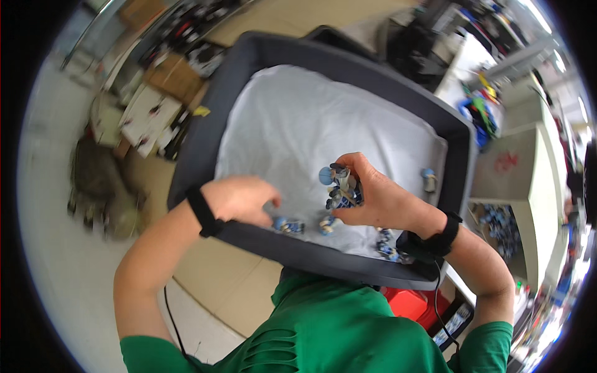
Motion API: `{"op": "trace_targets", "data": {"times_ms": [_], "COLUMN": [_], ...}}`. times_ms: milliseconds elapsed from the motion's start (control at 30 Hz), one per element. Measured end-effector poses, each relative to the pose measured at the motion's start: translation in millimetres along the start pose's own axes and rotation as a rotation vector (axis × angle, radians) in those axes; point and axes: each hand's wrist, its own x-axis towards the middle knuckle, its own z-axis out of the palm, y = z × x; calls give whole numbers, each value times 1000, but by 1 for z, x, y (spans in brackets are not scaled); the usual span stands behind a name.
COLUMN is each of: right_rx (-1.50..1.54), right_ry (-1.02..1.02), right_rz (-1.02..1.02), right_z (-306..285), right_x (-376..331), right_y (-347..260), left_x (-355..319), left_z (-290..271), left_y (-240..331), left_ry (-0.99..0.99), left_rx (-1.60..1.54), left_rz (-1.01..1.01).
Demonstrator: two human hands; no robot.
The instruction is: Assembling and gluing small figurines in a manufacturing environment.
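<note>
A bunch of small blue and grey toys (342, 188) is clamped between the thumb and fingers of the right hand (392, 200). It is held up over the white sheet (298, 124) that is spread inside a big dark grey tub (204, 133). The left hand (244, 199) is blurred, and it cannot be told if its fingers are apart or together. It is held over the near left part of the tub, just beside a little blue toy (290, 225). Another toy (326, 225) is seen near the right thumb. A small heap (385, 244) is partly hidden by the right wrist band (443, 238). A lone toy (429, 180) is seen near the right wall.
</note>
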Motion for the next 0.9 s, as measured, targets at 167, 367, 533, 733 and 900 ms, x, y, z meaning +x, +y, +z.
{"op": "trace_targets", "data": {"times_ms": [167, 367, 533, 733, 900], "right_rx": [493, 1064, 1166, 1006, 642], "right_ry": [170, 830, 1087, 1634, 1439], "right_rz": [79, 116, 477, 394, 395], "right_z": [-55, -18, 2, -137, -116], "right_x": [-121, -313, -385, -434, -379], "right_y": [-16, 80, 226, 312, 245], "left_x": [39, 76, 83, 80, 100], "left_z": [10, 29, 44, 14, 9], "left_y": [1, -2, -14, 37, 100], "left_ry": [-249, -524, -605, -406, -103], "left_rx": [-104, -30, 30, -116, -108], "left_rz": [103, -84, -215, -330, 69]}}
